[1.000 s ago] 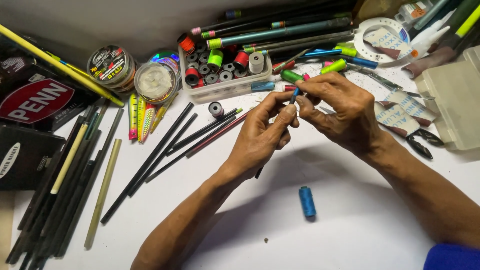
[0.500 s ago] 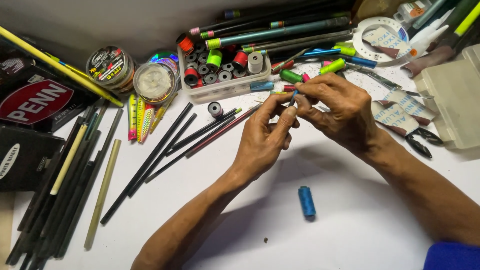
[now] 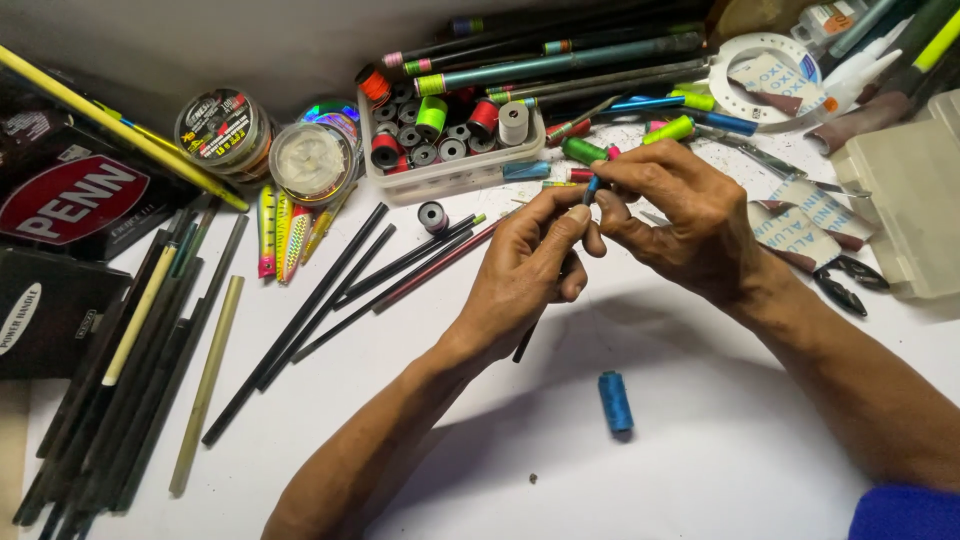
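My left hand (image 3: pixel 530 265) and my right hand (image 3: pixel 680 215) meet above the white table (image 3: pixel 700 450), both pinching a thin dark rod (image 3: pixel 527 340). The rod runs down and to the left, under my left palm. Its upper tip, wrapped in blue, shows between my fingertips (image 3: pixel 592 188). A blue thread spool (image 3: pixel 615 400) lies on the table below my hands, apart from them. A very fine thread seems to run up from it, but I cannot tell for sure.
A clear tray (image 3: pixel 450 170) of thread spools stands behind my hands. Several dark rod blanks (image 3: pixel 330 290) fan out at left. Line reels (image 3: pixel 222 130), coloured lures (image 3: pixel 282 235), pliers (image 3: pixel 845 280), a tape ring (image 3: pixel 765 75) and a plastic box (image 3: pixel 905 200) surround the work spot.
Both hands stay together on the rod. The fingers have shifted slightly around the blue-wrapped tip. The blue spool lies where it was.
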